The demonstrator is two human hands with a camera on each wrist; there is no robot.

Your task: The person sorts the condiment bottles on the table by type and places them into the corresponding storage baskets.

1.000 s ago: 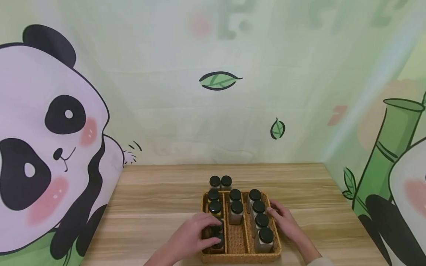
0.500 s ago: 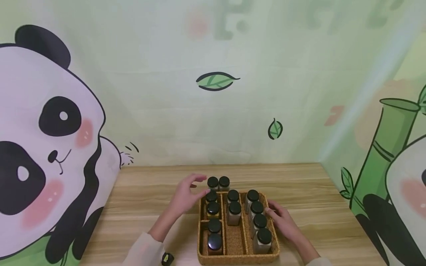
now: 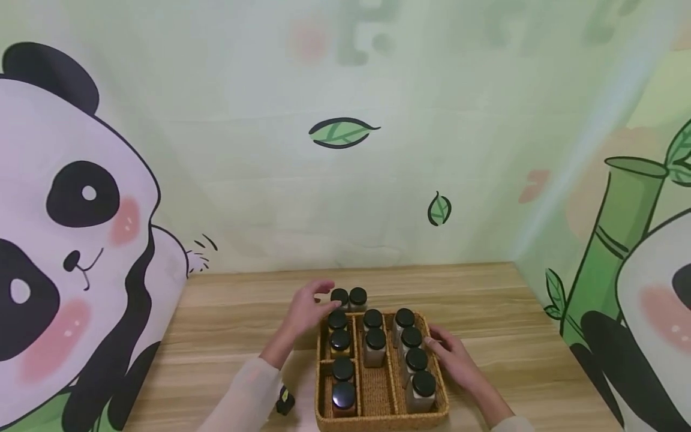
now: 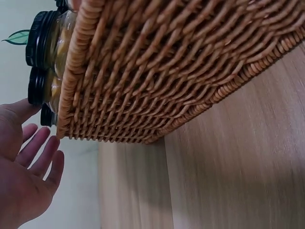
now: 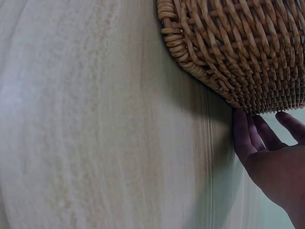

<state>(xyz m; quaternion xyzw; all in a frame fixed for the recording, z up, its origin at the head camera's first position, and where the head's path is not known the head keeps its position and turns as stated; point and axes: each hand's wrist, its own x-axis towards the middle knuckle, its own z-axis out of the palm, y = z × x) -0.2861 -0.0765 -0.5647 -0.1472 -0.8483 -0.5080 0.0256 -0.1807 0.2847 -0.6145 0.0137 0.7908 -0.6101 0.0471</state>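
Observation:
A wicker basket (image 3: 383, 421) with dividers stands on the table, holding several black-lidded jars (image 3: 421, 384) in its compartments. Behind its back edge are two more such jars, a left one (image 3: 339, 296) and a right one (image 3: 358, 296). My left hand (image 3: 309, 307) is at the basket's back left corner, fingers spread beside the left jar. Its thumb is close to that lid; whether it touches I cannot tell. In the left wrist view the palm of the left hand (image 4: 21, 176) shows nothing held. My right hand (image 3: 456, 359) rests its fingertips against the basket's right side, as the right wrist view also shows.
The wooden table (image 3: 232, 336) meets a green printed backdrop (image 3: 259, 180) with pandas, leaves and bamboo. A small black object (image 3: 285, 401) shows beside the left sleeve, left of the basket.
My left hand left the jars in the basket's front left compartment and moved to the back, toward the two jars behind it. My right hand stays at the basket's side. The view shifted slightly.

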